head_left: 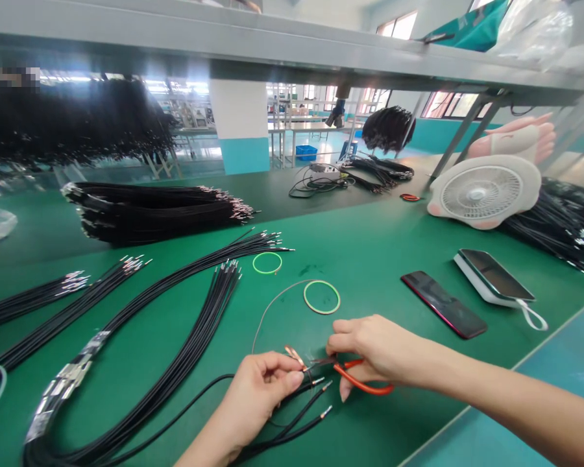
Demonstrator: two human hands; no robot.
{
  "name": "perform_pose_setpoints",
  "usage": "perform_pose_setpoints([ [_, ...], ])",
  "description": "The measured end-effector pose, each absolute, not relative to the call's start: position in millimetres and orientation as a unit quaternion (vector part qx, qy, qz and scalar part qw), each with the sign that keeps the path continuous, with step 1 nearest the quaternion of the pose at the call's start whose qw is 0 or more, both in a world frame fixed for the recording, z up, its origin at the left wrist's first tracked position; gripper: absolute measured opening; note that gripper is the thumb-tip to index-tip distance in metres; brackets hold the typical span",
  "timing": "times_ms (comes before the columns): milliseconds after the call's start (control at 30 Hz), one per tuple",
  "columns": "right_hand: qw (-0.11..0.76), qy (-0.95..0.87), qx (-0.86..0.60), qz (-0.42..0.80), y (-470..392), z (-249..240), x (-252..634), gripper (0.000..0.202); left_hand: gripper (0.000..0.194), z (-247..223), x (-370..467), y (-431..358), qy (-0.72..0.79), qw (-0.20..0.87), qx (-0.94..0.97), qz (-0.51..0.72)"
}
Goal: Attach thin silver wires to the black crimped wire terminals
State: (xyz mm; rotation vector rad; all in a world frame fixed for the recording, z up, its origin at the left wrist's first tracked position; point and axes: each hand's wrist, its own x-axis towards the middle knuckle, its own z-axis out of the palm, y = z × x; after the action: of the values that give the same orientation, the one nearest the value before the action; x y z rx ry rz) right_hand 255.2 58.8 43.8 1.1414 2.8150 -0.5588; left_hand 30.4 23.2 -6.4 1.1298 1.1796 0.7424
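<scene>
My left hand (pixel 263 386) is pinching a copper-coloured piece (pixel 296 357), thumb against forefinger, likely steadying it for the blades (pixel 324 361). Right hand (pixel 370 347) is gripping red-handled scissors (pixel 370 388); can't tell blade gap. Piece is poking up over the green table (pixel 365 279), thin, split-looking, near silver-tipped black cables (pixel 304 425).

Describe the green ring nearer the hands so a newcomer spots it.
On the green tabletop, find the dark, red-edged phone. Left of it, just beyond the right hand, lies a thin green ring. Unlike the other ring farther left, this one has a thin wire curving from it toward the left hand.
</scene>
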Motion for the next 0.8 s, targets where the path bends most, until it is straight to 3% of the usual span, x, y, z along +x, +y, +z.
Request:
perform_pose_setpoints([
  [800,0.029,0.956,0.276,-0.094,69.2,42.9,250.9,0.024,0.023,-6.8,28.2,25.4,0.518,0.621,0.516,0.284],
])
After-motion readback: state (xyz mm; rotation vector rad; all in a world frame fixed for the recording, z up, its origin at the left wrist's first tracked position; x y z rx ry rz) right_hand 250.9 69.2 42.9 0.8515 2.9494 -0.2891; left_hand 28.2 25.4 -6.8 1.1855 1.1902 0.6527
